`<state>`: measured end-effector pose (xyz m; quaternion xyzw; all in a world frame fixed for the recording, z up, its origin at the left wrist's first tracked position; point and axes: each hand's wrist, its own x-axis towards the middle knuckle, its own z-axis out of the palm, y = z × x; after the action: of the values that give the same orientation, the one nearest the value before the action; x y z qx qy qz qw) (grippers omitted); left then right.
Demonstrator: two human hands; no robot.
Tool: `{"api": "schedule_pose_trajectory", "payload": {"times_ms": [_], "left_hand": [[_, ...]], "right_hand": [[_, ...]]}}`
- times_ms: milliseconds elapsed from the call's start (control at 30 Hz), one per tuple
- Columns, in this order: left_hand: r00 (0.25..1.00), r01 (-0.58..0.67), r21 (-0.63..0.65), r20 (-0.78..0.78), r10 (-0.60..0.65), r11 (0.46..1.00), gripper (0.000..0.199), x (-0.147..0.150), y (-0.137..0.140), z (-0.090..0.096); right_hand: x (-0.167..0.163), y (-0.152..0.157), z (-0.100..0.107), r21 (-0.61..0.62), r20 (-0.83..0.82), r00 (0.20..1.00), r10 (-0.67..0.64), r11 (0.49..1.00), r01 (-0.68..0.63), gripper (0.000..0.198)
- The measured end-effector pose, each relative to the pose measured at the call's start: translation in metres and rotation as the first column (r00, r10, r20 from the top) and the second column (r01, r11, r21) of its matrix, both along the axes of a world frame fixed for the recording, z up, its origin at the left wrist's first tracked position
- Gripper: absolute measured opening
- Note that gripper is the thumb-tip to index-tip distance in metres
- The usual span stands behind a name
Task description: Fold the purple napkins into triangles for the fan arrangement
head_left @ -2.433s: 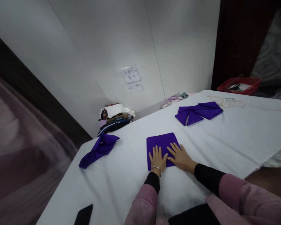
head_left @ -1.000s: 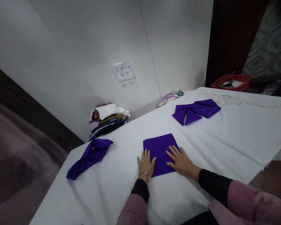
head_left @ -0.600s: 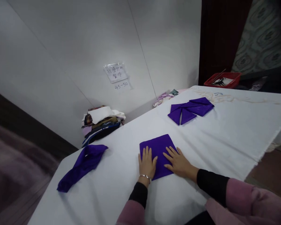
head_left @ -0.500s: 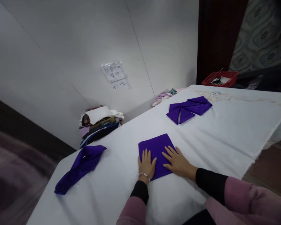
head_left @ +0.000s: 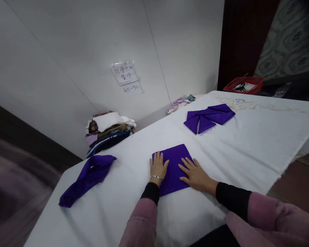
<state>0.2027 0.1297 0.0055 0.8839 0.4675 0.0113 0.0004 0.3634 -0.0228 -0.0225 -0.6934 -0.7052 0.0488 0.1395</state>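
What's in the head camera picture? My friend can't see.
The left hand and right hand rest on a purple cloth square on a white table, with crumpled purple cloth to the left and folded purple cloth farther right.

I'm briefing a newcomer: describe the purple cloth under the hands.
Find the white tablecloth. On it, the left hand and right hand rest on the purple cloth. It is a plain flat square, unlike the rumpled cloth leftward and pointed pieces rightward.
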Motion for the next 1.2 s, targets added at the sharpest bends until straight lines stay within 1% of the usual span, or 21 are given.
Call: {"api": "schedule_pose_trajectory", "payload": {"times_ms": [133, 267, 367, 433, 500, 567, 600, 667, 700, 733, 767, 833, 933, 1067, 1133, 1200], "left_hand": [[0.997, -0.083, -0.093, 0.002, 0.083, 0.992, 0.066, 0.008, 0.004, -0.013], [0.997, -0.074, -0.125, 0.018, 0.077, 0.989, 0.066, 0.004, 0.011, -0.018], [0.994, -0.105, -0.154, 0.017, 0.109, 0.982, 0.059, -0.004, 0.022, -0.015], [0.981, -0.189, -0.161, 0.014, 0.193, 0.969, 0.056, -0.014, 0.032, -0.009], [0.953, -0.294, -0.152, 0.023, 0.301, 0.943, 0.057, -0.025, 0.038, -0.002], [0.932, -0.352, -0.138, 0.037, 0.360, 0.926, 0.061, -0.031, 0.035, 0.004], [0.932, -0.351, -0.130, 0.045, 0.360, 0.927, 0.063, -0.031, 0.028, 0.005], [0.958, -0.273, -0.115, 0.060, 0.281, 0.955, 0.062, -0.028, 0.006, 0.004], [0.975, -0.204, -0.111, 0.066, 0.213, 0.973, 0.060, -0.026, -0.009, 0.001], [0.991, -0.100, -0.092, 0.080, 0.107, 0.991, 0.061, -0.023, -0.024, -0.002], [0.996, -0.018, -0.082, 0.087, 0.025, 0.996, 0.063, -0.021, -0.038, -0.007], [0.996, 0.054, -0.071, 0.082, -0.048, 0.996, 0.066, -0.019, -0.061, -0.015], [0.997, 0.054, -0.076, 0.052, -0.050, 0.996, 0.069, -0.021, -0.077, -0.021], [0.998, 0.056, -0.043, 0.036, -0.054, 0.998, 0.069, -0.023, -0.075, -0.020], [0.998, 0.059, -0.030, 0.034, -0.058, 0.998, 0.069, -0.023, -0.074, -0.019], [0.997, 0.065, -0.025, 0.040, -0.064, 0.998, 0.068, -0.022, -0.074, -0.019]], "right_hand": [[0.001, 0.000, -0.002, 0.006, 0.016, 1.000, -0.001, 1.000, 0.001, 0.067], [0.002, -0.001, -0.001, 0.004, 0.020, 1.000, -0.004, 1.000, 0.003, 0.068], [0.002, -0.001, 0.000, -0.001, 0.025, 1.000, -0.004, 1.000, 0.004, 0.068], [0.002, -0.001, 0.000, -0.002, 0.031, 0.999, -0.006, 1.000, 0.006, 0.068], [0.003, -0.001, -0.001, -0.001, 0.037, 0.999, -0.005, 1.000, 0.005, 0.068], [0.004, -0.001, -0.003, 0.000, 0.043, 0.999, -0.001, 1.000, 0.001, 0.069], [0.004, 0.000, -0.004, 0.000, 0.048, 0.999, 0.000, 1.000, 0.000, 0.069], [0.005, 0.000, -0.005, -0.001, 0.060, 0.998, -0.004, 1.000, 0.004, 0.069], [0.005, 0.000, -0.006, -0.001, 0.066, 0.998, -0.007, 1.000, 0.007, 0.069], [0.005, 0.000, -0.006, 0.000, 0.070, 0.997, -0.008, 1.000, 0.008, 0.069], [0.005, 0.000, -0.006, 0.001, 0.074, 0.997, -0.010, 1.000, 0.010, 0.068], [0.005, 0.000, -0.007, 0.005, 0.078, 0.997, -0.012, 1.000, 0.012, 0.068], [0.007, 0.000, -0.010, 0.016, 0.083, 0.996, -0.010, 1.000, 0.009, 0.067], [0.010, 0.001, -0.013, -0.005, 0.087, 0.996, 0.001, 1.000, -0.001, 0.068], [0.012, 0.004, -0.008, -0.042, 0.075, 0.997, -0.005, 0.999, 0.008, 0.068], [0.011, 0.011, 0.004, -0.038, 0.065, 0.998, -0.006, 0.999, 0.008, 0.069]]}}
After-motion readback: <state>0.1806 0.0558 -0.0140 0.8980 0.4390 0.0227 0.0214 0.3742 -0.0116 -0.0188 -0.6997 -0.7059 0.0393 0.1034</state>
